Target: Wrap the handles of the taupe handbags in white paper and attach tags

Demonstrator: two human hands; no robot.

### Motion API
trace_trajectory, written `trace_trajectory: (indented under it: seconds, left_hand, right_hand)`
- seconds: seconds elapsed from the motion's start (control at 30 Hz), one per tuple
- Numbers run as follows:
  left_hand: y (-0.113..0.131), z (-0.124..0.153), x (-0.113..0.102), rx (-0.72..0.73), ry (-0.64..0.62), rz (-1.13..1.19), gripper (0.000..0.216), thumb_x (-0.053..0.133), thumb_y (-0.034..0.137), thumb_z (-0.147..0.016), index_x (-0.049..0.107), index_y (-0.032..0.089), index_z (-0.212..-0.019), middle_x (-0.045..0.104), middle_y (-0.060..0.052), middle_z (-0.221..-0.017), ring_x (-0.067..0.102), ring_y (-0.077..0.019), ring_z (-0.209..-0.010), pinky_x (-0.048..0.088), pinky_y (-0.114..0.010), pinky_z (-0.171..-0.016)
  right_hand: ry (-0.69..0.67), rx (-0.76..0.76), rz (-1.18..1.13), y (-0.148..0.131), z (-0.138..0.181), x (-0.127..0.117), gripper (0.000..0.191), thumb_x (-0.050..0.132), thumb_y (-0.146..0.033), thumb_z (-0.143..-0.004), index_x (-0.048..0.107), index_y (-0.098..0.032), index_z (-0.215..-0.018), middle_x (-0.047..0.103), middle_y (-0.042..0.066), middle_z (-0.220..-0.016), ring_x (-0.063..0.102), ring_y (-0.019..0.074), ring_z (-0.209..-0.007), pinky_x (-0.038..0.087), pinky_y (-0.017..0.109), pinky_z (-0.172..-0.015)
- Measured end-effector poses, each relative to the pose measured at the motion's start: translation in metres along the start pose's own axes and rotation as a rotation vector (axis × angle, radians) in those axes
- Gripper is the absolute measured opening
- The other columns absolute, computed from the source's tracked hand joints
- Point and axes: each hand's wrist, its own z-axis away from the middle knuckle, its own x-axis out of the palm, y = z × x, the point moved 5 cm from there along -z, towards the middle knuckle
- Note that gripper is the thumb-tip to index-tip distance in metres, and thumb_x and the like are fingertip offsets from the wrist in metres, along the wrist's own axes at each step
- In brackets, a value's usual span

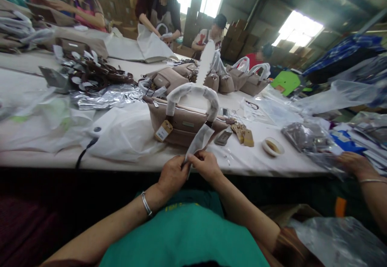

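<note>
At six o'clock from the handbag, the left hand (173, 173) is closed, thumb against curled fingers, on the lower end of a pale wrap (200, 140); the right hand (207, 165) meets it, thumb and forefinger pinched on the same end, the other fingers curled in; the wrap slants up towards one o'clock to a dark handle base on the bag's front, and whether a handle lies inside it I cannot tell. It looks thin, light and soft, likely slick and easy to crease or tear; a flat pinch close to the edge should serve better than a hard pull.

Just beyond, the taupe handbag (189, 116) stands upright on the white counter (250, 161), near its edge; the body looks moderately light, soft-sided but firm enough to keep its shape; the arched handle (182, 91) at twelve o'clock, sheathed in white, seems the natural place to lift, though the covering might slide under the fingers, so a palm beneath the base would be surer; the card tag (163, 131) at eight o'clock is best kept out of the grip.

Farther off, at four o'clock, lie tan tags (243, 135), then a tape roll (272, 147); farther still, at one o'clock, more handbags (226, 79) stand in a row.
</note>
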Motion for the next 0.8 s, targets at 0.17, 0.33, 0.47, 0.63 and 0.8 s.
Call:
trace_trajectory:
  seconds: [0.17, 0.33, 0.47, 0.63, 0.8]
  left_hand:
    - [0.003, -0.001, -0.006, -0.088, -0.020, 0.135, 0.024, 0.053, 0.030, -0.089, 0.072, 0.017, -0.085, 0.070, -0.004, -0.077, 0.062, -0.0179, -0.072, 0.043, -0.027, -0.069]
    - [-0.003, -0.001, -0.004, -0.187, -0.085, 0.325, 0.028, 0.058, 0.038, -0.085, 0.074, 0.016, -0.087, 0.070, -0.003, -0.075, 0.060, -0.0184, -0.071, 0.044, -0.026, -0.064]
    - [-0.012, 0.001, 0.006, -0.309, -0.210, 0.687, 0.034, 0.067, 0.041, -0.078, 0.073, 0.013, -0.095, 0.070, -0.004, -0.082, 0.057, -0.0151, -0.067, 0.043, -0.024, -0.061]
    - [-0.017, 0.003, 0.011, -0.437, -0.208, 0.906, 0.040, 0.077, 0.043, -0.072, 0.073, 0.010, -0.095, 0.067, -0.003, -0.073, 0.048, -0.0098, -0.058, 0.037, -0.021, -0.055]
    - [-0.010, 0.004, 0.008, -0.425, -0.280, 0.948, 0.042, 0.078, 0.040, -0.071, 0.073, 0.011, -0.101, 0.070, -0.005, -0.081, 0.055, -0.0118, -0.065, 0.041, -0.021, -0.060]
  right_hand:
    - [-0.055, 0.038, -0.206, 0.006, 0.003, -0.002, 0.016, 0.064, -0.030, -0.074, 0.072, -0.016, -0.071, 0.070, 0.002, -0.065, 0.059, 0.0141, -0.060, 0.045, 0.024, -0.057]
    - [0.012, 0.020, -0.078, 0.011, 0.002, -0.007, 0.020, 0.069, -0.036, -0.073, 0.068, -0.017, -0.070, 0.067, 0.002, -0.063, 0.059, 0.0154, -0.060, 0.044, 0.026, -0.057]
    - [0.033, -0.040, -0.100, 0.021, -0.002, -0.007, 0.021, 0.067, -0.038, -0.075, 0.063, -0.018, -0.074, 0.063, 0.000, -0.064, 0.055, 0.0139, -0.059, 0.042, 0.026, -0.056]
    - [-0.120, 0.113, -0.456, 0.044, 0.003, 0.001, 0.018, 0.064, -0.032, -0.071, 0.060, -0.017, -0.082, 0.066, 0.000, -0.068, 0.052, 0.0110, -0.054, 0.039, 0.023, -0.051]
    - [-0.157, 0.113, -0.621, 0.034, 0.011, 0.003, 0.029, 0.065, -0.044, -0.079, 0.064, -0.015, -0.081, 0.059, -0.001, -0.064, 0.046, 0.0096, -0.053, 0.036, 0.023, -0.050]
